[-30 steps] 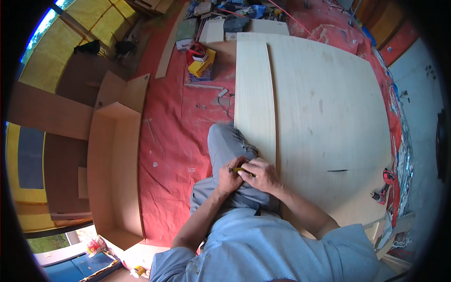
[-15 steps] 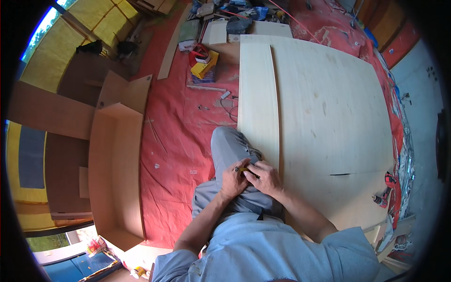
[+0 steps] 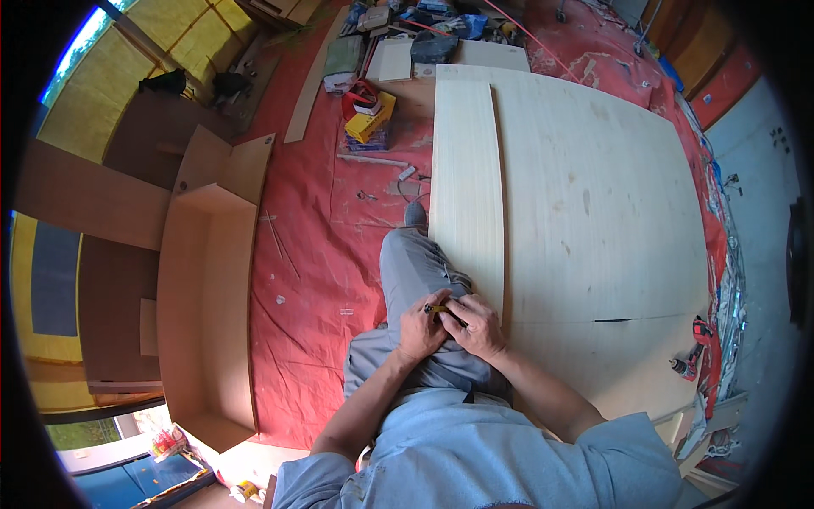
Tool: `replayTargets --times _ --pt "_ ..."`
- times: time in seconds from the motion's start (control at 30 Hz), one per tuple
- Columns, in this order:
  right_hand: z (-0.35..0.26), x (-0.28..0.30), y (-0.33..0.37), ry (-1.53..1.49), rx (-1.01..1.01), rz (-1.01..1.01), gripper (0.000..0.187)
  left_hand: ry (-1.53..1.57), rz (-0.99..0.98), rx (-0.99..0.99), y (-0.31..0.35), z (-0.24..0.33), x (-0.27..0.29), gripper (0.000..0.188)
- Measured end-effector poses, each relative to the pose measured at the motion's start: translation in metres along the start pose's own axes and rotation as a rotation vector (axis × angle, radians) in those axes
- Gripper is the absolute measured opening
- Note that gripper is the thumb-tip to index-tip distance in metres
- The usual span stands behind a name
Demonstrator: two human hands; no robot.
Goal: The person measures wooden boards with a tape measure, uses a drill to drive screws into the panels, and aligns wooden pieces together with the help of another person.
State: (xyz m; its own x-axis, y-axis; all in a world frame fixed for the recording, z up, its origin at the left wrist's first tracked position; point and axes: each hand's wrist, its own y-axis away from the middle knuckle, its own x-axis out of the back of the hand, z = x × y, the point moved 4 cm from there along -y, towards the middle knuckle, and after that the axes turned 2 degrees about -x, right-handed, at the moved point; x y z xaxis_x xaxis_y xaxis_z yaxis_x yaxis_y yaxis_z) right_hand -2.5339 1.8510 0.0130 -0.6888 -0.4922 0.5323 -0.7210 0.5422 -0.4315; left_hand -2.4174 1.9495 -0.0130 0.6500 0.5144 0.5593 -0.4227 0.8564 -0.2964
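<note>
While the person bends over a grey-trousered knee [image 3: 411, 259], I see the left hand [image 3: 422, 331] and right hand [image 3: 479, 328] close together just above it, each pinching a small yellow tool [image 3: 437, 310] between them. The step in hand looks like adjusting or readying that tool; my guess is the next move calls for one firm hold while the other fingers work. Just beyond, a narrow board [image 3: 469, 161] lies along the left side of a broad pale panel [image 3: 598, 195]; farther off, a yellow box [image 3: 370, 124] rests on the red floor sheet [image 3: 309, 246].
</note>
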Motion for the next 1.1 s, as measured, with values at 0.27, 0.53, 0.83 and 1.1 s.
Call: replayTargets --times 0.27,0.53,0.83,1.1 --pt "0.001 0.011 -0.016 0.168 0.078 0.041 0.019 -0.002 0.010 0.032 0.002 -0.003 -0.001 0.041" --pt "0.011 0.023 -0.049 0.327 0.242 0.044 0.018 0.112 0.078 0.107 -0.009 0.012 0.006 0.031" --pt "0.012 0.024 -0.061 0.424 0.279 -0.053 0.018 0.113 0.114 0.096 -0.007 0.013 0.005 0.040" --pt "0.009 0.021 -0.069 0.429 0.289 -0.077 0.018 0.086 0.100 0.111 -0.004 0.010 0.004 0.051"
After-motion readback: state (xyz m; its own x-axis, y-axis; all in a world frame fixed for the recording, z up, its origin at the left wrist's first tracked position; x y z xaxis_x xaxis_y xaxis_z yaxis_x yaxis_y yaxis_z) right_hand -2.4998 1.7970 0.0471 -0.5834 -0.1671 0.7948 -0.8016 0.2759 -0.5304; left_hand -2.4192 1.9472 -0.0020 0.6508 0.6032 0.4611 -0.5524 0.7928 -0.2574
